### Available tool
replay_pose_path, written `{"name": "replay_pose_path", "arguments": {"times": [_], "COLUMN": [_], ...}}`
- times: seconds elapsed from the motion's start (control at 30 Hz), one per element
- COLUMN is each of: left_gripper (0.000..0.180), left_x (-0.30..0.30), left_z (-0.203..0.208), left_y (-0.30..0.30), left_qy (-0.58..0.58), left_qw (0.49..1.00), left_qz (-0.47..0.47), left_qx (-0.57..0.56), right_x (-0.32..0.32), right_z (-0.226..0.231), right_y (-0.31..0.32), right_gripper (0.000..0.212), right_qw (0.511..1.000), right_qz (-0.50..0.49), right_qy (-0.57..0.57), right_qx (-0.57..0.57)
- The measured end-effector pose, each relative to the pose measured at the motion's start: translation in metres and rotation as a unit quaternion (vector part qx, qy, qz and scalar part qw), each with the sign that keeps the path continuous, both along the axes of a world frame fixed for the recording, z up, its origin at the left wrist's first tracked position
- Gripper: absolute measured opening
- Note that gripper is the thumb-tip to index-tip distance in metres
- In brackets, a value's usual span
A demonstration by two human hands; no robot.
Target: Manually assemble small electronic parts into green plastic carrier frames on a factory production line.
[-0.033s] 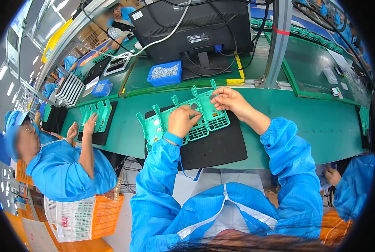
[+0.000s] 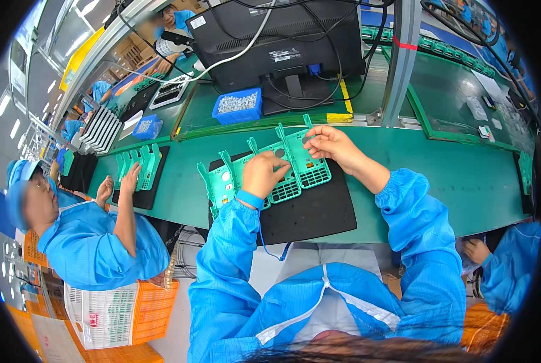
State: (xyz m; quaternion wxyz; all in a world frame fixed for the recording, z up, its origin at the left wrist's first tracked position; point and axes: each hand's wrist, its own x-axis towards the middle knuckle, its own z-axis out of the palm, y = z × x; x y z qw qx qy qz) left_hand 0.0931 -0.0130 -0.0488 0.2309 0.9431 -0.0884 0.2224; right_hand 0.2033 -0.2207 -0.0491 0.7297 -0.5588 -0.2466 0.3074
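A row of several green plastic housings (image 2: 307, 147), each with a grille at its near end and an upright tab at the far end, lies on a black mat (image 2: 319, 212). My left hand (image 2: 263, 175) is over the middle housings, its thumb and fingers pinched together. Above the upper part of the rightmost housing is my right hand (image 2: 334, 148), also with fingertips brought together. Whatever sits between either set of fingertips is too small or hidden to make out. A blue band circles my left wrist, and a blue cord (image 2: 272, 255) hangs below it.
Behind the housings stand a blue bin of small whitish parts (image 2: 239, 104) and a black monitor (image 2: 276, 51) with loose cables. A metal post (image 2: 402, 66) rises at back right. At left, a co-worker (image 2: 101, 236) handles similar green housings (image 2: 149, 166); another person's hand shows at right.
My hands and the housings hold their places. At the right edge, the other person's hand and sleeve have shifted slightly.
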Motion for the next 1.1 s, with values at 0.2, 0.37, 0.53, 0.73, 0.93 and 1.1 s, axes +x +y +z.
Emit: {"name": "replay_pose_path", "arguments": {"times": [0.2,0.37,0.53,0.73,0.93,1.1], "left_gripper": [0.009,0.008,0.008,0.007,0.005,0.016], "left_x": [0.001,0.001,-0.003,-0.004,-0.002,-0.011], "left_z": [-0.002,-0.002,0.000,0.002,0.001,0.005], "left_y": [0.000,0.000,-0.003,-0.006,-0.011,-0.025], "left_qy": [-0.019,-0.033,-0.049,-0.073,-0.088,-0.042], "left_qw": [1.000,0.999,0.998,0.993,0.985,0.978], "left_qz": [-0.006,-0.010,-0.014,-0.023,-0.044,-0.041], "left_qx": [0.012,0.024,0.047,0.088,0.142,0.200], "right_x": [0.001,0.002,0.001,0.000,0.000,0.002], "right_z": [0.000,-0.001,-0.001,-0.001,0.000,-0.002], "right_y": [0.000,0.000,0.000,0.000,0.001,0.001], "right_gripper": [0.021,0.021,0.020,0.020,0.020,0.020], "right_qw": [1.000,1.000,1.000,1.000,1.000,1.000], "right_qz": [-0.002,-0.001,0.000,-0.002,-0.001,0.000], "right_qy": [-0.002,-0.002,-0.003,-0.003,-0.005,-0.005], "right_qx": [-0.003,-0.004,-0.007,-0.009,-0.010,-0.011]}}
